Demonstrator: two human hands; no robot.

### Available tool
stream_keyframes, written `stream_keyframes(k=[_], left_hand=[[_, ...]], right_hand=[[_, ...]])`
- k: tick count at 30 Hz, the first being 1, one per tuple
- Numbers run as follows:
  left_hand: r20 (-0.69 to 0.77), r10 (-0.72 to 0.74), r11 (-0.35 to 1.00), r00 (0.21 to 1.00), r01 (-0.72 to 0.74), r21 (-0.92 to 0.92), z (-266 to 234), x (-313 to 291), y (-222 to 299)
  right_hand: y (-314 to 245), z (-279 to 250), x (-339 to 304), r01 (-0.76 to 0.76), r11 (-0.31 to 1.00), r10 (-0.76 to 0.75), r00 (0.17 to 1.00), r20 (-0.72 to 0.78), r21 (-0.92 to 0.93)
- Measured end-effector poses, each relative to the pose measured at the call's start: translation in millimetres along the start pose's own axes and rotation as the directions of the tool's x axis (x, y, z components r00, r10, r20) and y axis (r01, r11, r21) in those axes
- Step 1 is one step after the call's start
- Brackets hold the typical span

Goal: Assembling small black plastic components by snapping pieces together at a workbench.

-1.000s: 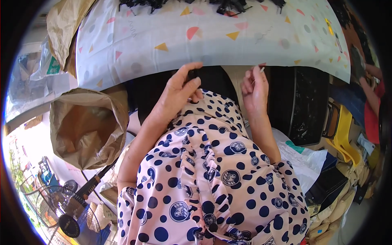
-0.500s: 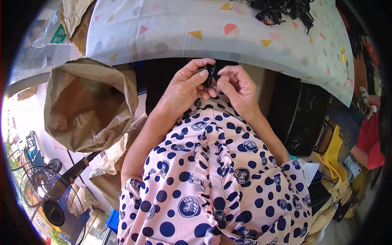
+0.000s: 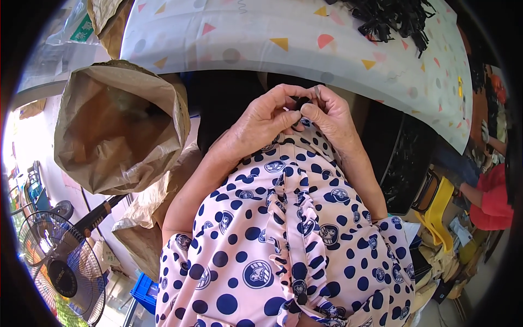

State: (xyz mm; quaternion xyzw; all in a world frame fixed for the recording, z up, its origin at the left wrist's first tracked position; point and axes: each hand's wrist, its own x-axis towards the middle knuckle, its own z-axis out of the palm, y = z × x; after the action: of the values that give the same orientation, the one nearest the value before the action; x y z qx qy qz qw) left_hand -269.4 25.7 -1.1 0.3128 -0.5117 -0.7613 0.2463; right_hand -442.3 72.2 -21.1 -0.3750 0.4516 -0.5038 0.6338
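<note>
Both hands meet in front of my chest, just short of the table's near edge. My left hand (image 3: 271, 113) is closed, thumb and fingers pinching a small black plastic piece (image 3: 301, 102). My right hand (image 3: 332, 113) grips the same piece from the other side with thumb and forefinger. Fingers cover most of it, so its exact kind cannot be made out. On the table's far right lies a heap of black plastic parts (image 3: 389, 22).
The table wears a white cloth (image 3: 234, 38) with coloured shapes. To the left stands an open brown paper sack (image 3: 174, 131), with a fan (image 3: 62, 278) below it. A black bin (image 3: 400, 158) and a yellow chair (image 3: 436, 218) are on the right. Another person's red sleeve (image 3: 493, 196) shows far right.
My right hand has closed in on the black piece, and both hands now press together around it. The piece is more hidden than before. The whole view has shifted slightly.
</note>
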Motion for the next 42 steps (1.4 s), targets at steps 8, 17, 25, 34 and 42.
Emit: stream_keyframes(k=[8,17,25,34,42], left_hand=[[-0.022,0.118,0.968,0.993,-0.110,0.227,3,-2,8],[-0.258,0.096,0.994,0.961,-0.079,0.076,8,1,4],[-0.254,0.205,0.937,0.945,-0.115,0.328,11,3,1],[-0.303,0.369,0.776,0.878,-0.112,0.621,20,1,10],[-0.289,0.518,0.667,0.805,-0.169,0.726,8,2,7]], right_hand=[[-11,15,-4,0.032,0.993,-0.045,0.992,-0.117,-0.115],[-18,30,-7,-0.073,0.996,0.070,0.996,-0.063,-0.047],[-12,31,-2,-0.109,0.994,0.109,0.990,-0.085,0.008],[-6,34,3,-0.069,0.992,0.075,0.996,-0.055,0.109],[-8,44,21,-0.138,0.987,0.139,0.990,-0.003,0.077]])
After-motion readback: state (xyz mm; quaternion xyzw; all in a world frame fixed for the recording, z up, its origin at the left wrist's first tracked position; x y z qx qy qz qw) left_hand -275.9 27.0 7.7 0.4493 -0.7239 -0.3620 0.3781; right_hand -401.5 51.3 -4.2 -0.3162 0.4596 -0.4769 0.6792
